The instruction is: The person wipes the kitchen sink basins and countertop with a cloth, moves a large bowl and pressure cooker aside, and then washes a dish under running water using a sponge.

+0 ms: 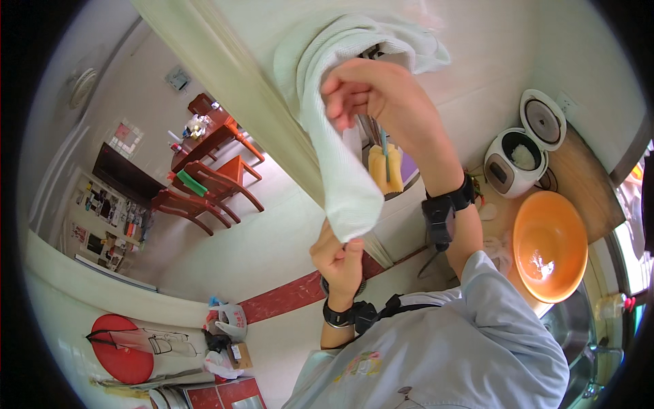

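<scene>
A white ribbed cloth, which looks like a towel (342, 148), hangs bunched against the pale wall and droops to a rounded lower end. My left hand (340, 258) pinches that lower end between thumb and fingers. Higher up, my right hand (363, 92) is raised in front of the cloth with its fingers curled; whether it touches the cloth I cannot tell. Just behind my right forearm hangs a folded yellow cloth (384, 168) among long thin utensils. What holds the white cloth up is mostly hidden.
To the right, a rice cooker (513, 158) with its lid up holds white rice. An orange basin (549, 248) stands beside the steel sink (567, 322). Past the door frame (240, 76) are wooden chairs (204, 189) and a table. Plastic bags (227, 322) lie lower left.
</scene>
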{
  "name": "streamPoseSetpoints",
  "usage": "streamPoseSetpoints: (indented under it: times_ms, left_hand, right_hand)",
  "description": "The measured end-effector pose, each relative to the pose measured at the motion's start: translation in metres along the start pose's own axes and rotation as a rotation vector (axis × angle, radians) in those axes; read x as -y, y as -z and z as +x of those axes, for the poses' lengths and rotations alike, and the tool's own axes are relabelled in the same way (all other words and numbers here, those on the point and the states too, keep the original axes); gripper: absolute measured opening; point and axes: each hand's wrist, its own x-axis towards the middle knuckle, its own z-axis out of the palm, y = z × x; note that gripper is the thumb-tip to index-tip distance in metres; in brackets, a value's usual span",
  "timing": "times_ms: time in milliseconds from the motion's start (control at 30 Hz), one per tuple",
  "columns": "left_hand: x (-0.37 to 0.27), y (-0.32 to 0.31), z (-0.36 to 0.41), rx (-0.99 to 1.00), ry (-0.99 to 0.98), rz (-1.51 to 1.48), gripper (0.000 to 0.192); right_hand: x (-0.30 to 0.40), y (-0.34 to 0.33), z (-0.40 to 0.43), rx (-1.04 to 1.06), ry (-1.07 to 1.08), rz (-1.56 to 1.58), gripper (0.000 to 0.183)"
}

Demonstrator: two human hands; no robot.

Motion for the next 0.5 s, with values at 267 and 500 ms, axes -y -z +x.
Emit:
streamPoseSetpoints:
  times_ms: [267,500]
  left_hand:
    - [0.022,-0.003,-0.015,-0.161,0.258,-0.053,0.035]
    - [0.038,-0.004,-0.022,-0.151,0.438,-0.098,0.036]
  right_hand:
    - [-0.003,0.036,-0.043,0.075,0.276,0.876,0.051]
    - [-0.002,0.045,-0.067,-0.143,0.443,0.805,0.055]
